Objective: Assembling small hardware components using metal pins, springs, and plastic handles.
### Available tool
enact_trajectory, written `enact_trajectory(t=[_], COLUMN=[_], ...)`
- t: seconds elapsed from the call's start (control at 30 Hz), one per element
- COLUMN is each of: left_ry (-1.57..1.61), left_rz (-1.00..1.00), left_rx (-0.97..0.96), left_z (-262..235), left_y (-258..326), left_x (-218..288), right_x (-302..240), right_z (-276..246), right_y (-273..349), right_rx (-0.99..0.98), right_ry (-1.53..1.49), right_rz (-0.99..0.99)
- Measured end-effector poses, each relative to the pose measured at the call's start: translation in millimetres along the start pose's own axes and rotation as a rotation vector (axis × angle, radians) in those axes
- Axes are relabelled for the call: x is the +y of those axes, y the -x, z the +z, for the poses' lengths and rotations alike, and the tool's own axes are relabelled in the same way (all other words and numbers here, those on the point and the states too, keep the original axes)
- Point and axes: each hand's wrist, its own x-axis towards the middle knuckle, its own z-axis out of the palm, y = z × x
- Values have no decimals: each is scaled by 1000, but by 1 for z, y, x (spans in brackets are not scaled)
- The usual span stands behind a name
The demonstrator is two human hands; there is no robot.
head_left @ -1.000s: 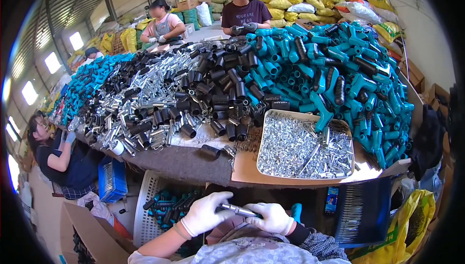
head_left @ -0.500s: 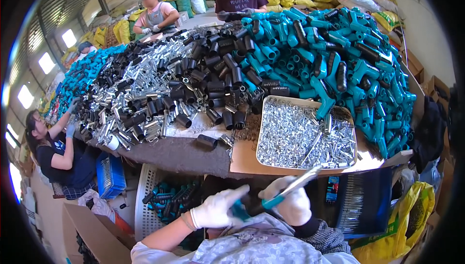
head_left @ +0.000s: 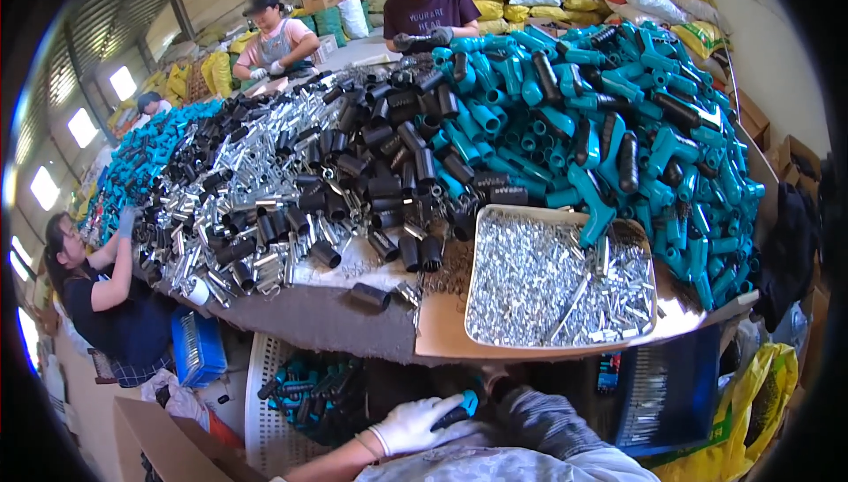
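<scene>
My left hand [head_left: 420,426], in a white glove, is closed around a teal and black plastic tool handle [head_left: 468,404] low in front of me, below the table's edge. My right forearm [head_left: 543,418], in a patterned grey sleeve, reaches forward beside it into shadow at the table's front edge. The right hand is mostly hidden and dark there, so its fingers and anything in them cannot be made out. Nearest on the table above both hands is a cream tray [head_left: 548,344] of small silver metal parts.
Heaped on the table are teal handles [head_left: 618,120], black sleeves [head_left: 384,159] and silver tubes [head_left: 238,151]. Underneath stand a white perforated basket [head_left: 260,394] and a blue crate [head_left: 702,394]. An open carton [head_left: 159,420] sits at lower left. Three co-workers [head_left: 433,9] or more sit around the table.
A blade-like piece with a teal end, earlier raised in my right hand, no longer shows. My right hand has moved down and forward into shadow. My left hand has lowered slightly; the view has tilted.
</scene>
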Motion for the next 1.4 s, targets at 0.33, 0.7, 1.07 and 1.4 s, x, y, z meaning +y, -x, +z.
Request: enact_trajectory(t=[0.33, 0.7, 1.07, 1.4], left_ry=[166, 114, 82, 132], left_rz=[-313, -252, -458, -538], left_rx=[78, 53, -57, 119], left_z=[47, 67, 108, 144], left_y=[-15, -35, -72, -95], left_x=[-10, -35, -47, -49], right_x=[135, 161, 140, -76], right_z=[46, 94, 47, 2], right_y=[125, 160, 188, -4], right_rx=[-113, 38, 141, 348], right_ry=[41, 38, 84, 33], right_rz=[-130, -43, 61, 260])
